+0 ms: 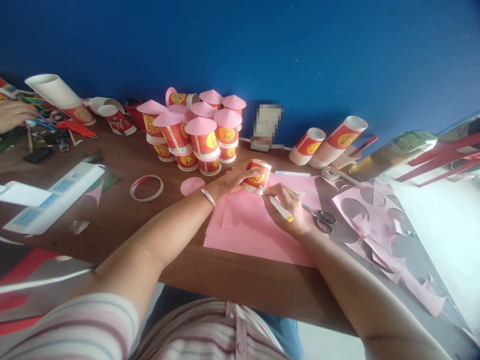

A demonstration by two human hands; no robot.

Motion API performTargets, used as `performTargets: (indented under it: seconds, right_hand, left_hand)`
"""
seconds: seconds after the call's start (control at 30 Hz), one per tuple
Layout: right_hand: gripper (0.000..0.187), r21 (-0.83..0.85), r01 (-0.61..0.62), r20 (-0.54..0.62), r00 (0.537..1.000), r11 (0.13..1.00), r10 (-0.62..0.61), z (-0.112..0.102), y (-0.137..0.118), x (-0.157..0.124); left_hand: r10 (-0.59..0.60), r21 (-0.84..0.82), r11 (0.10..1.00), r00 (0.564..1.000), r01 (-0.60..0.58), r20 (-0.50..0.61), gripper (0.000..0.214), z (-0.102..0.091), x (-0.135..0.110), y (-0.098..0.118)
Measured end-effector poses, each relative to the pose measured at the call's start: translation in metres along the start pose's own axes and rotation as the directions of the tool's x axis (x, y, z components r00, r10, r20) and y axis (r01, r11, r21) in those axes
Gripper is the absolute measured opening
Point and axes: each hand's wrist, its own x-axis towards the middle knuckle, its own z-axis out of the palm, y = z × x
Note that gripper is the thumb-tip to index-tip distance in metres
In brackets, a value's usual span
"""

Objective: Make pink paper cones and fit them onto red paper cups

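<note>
My left hand (238, 179) is wrapped round a red paper cup (256, 175) with a gold emblem, tilted on its side above pink paper sheets (247, 235). In my right hand (288, 202) is a white marker (280, 208) with an orange end, its tip at the cup's lower rim. Scissors (321, 218) with dark handles lie beside my right wrist. Another pen (292, 173) rests at the far edge of the sheets. Left of my left hand lies a pink paper disc (192, 186).
Several stacked red cups with pink paper cones (201, 126) stand at the back. A tape roll (146, 188) and a power strip (56, 197) lie left. Cut pink scraps (390, 240), cup stacks (337, 141) and a bottle (390, 155) are right. Another person's hand (15, 115) shows far left.
</note>
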Motion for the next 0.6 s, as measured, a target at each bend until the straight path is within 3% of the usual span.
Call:
performTargets:
  seconds: [0.6]
  right_hand:
    - [0.018,0.068,0.031,0.036,0.999,0.997,-0.033,-0.0021,-0.0022,0.0021]
  left_hand:
    - [0.027,0.045,0.999,0.999,-0.029,0.043,0.054,0.0004,-0.0004,0.0012]
